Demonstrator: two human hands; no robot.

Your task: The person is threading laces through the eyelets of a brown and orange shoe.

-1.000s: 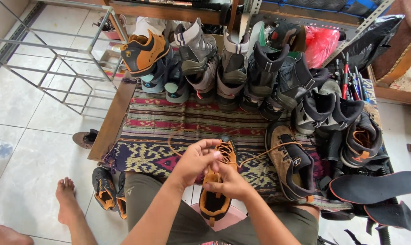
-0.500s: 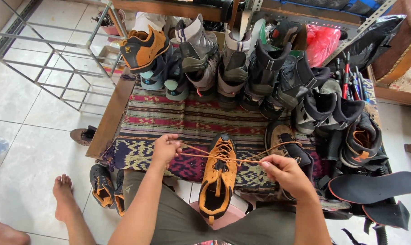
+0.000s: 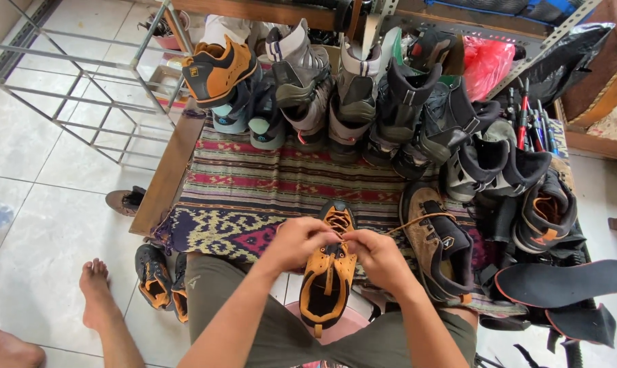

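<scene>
Both hands met over the orange hiking shoe (image 3: pixel 327 272), which lay across the person's lap against the patterned woven cloth (image 3: pixel 254 184). The left hand (image 3: pixel 298 242) and right hand (image 3: pixel 377 257) each pinched its orange lace (image 3: pixel 417 219) by the eyelets

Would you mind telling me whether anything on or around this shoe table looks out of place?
Yes: loose black insoles lie off the table's right corner, outside any shoe, and a brown shoe sits alone on the floor tiles. Both hands work the laces of the orange shoe.
</scene>
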